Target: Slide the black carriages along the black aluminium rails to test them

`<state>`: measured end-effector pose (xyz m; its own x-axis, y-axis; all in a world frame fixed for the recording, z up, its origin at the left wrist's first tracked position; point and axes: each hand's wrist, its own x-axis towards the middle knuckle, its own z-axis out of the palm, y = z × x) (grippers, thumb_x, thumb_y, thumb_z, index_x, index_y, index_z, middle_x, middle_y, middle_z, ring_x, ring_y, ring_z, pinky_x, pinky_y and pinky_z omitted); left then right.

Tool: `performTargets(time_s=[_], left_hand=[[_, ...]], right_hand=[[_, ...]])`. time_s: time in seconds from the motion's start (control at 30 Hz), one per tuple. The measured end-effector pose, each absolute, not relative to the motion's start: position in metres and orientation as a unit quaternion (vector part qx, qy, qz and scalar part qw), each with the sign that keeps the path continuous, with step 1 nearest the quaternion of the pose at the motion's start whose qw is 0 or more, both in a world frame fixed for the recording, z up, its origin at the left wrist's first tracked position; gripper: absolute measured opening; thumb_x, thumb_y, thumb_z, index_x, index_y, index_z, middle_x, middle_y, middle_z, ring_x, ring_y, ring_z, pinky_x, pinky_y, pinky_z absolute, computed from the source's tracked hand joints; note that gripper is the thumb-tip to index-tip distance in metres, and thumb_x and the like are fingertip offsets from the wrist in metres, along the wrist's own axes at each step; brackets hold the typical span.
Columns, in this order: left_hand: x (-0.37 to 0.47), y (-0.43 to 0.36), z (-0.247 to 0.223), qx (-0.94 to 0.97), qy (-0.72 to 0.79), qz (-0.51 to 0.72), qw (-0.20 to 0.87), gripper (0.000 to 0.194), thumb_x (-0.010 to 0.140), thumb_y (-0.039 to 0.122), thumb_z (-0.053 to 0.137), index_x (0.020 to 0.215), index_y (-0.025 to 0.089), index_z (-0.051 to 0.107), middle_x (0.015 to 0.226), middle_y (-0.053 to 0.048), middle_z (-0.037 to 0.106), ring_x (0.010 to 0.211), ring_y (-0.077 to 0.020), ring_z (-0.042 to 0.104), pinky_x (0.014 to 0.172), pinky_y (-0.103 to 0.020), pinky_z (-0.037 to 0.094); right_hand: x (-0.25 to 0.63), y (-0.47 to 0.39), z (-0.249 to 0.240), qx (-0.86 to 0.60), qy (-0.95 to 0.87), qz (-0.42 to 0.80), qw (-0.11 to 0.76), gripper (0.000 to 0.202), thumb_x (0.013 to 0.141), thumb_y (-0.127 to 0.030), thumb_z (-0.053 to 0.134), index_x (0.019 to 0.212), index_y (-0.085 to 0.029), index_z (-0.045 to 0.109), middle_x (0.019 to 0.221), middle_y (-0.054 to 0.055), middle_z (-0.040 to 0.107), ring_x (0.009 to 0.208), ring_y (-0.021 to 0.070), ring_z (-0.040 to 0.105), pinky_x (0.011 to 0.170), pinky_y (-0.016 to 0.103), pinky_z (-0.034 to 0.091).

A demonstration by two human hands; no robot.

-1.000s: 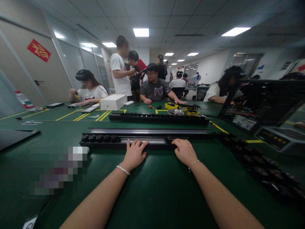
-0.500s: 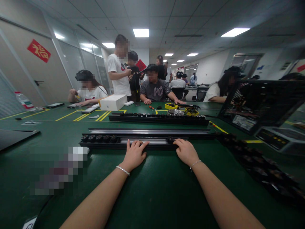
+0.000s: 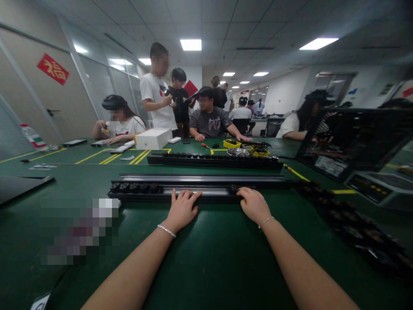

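In front of me lies a long black rail (image 3: 206, 199) with a silvery inner channel. At its left end sits a row of several small black round modules (image 3: 138, 188), which look like track sockets. My left hand (image 3: 183, 209) rests on the rail's middle, fingers spread over the channel and near edge, holding nothing. Farther right, a single black module (image 3: 232, 189) sits in the same channel. My right hand (image 3: 254, 205) has its bent fingertips at that module's right side; the exact grip is partly hidden.
Behind lies a second black rail (image 3: 203, 178), then another filled with modules (image 3: 213, 159). More black modules (image 3: 355, 224) line the right side, beside an open computer case (image 3: 355, 142) and a power supply (image 3: 383, 189). A white box (image 3: 153, 138) and co-workers are across the table.
My right hand and the single module have shifted slightly right along the rail. My left hand has stayed in place. A standing person across the table has moved a little left.
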<state>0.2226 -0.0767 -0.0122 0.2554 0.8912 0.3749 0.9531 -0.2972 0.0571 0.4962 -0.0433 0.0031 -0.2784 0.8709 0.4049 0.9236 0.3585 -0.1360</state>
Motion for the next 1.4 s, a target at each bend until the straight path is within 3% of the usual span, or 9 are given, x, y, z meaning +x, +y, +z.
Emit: performTargets(time_s=[1.4], left_hand=[[0.2225, -0.0765, -0.0121, -0.787, -0.585, -0.176, 0.086, 0.051, 0.082, 0.03, 0.051, 0.131, 0.035, 0.042, 0.12, -0.004, 0.055, 0.118, -0.0246, 0.044, 0.108, -0.06, 0.008]], right_hand=[[0.4981, -0.0473, 0.0099, -0.602, -0.764, -0.076, 0.221, 0.033, 0.08, -0.013, 0.04, 0.092, -0.019, 0.07, 0.119, 0.006, 0.06, 0.098, 0.0181, 0.059, 0.091, 0.032, 0.042]])
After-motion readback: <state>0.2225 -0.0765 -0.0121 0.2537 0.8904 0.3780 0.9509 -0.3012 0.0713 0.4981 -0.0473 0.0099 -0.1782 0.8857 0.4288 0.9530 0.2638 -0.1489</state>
